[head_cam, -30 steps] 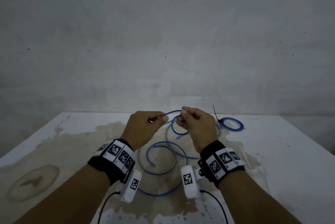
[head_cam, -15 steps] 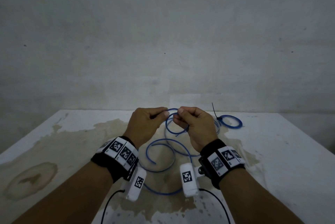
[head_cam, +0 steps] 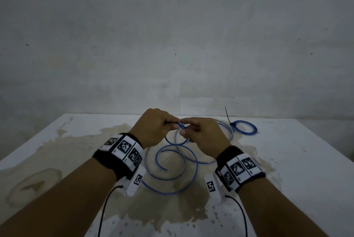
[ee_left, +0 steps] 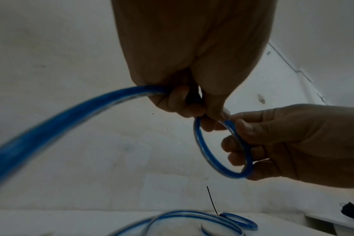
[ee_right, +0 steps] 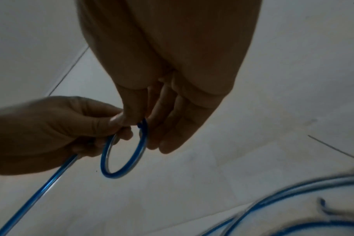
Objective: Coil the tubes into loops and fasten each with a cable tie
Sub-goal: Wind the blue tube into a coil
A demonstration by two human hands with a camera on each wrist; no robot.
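Note:
A long blue tube sprawls in loose curves on the white table. One end of it is bent into a small loop held above the table. My left hand grips the tube where the loop closes, its fingers curled round it. My right hand pinches the top of the same small loop with thumb and forefinger, its other fingers lying along the loop. A finished blue coil with a black cable tie lies at the far right.
The table is stained brown around the middle. A bare grey wall rises right behind the table's far edge. A dark object sits low at the right in the left wrist view.
My hands have come together until their fingertips meet. The held bend of tube has tightened into a smaller closed loop hanging beneath them.

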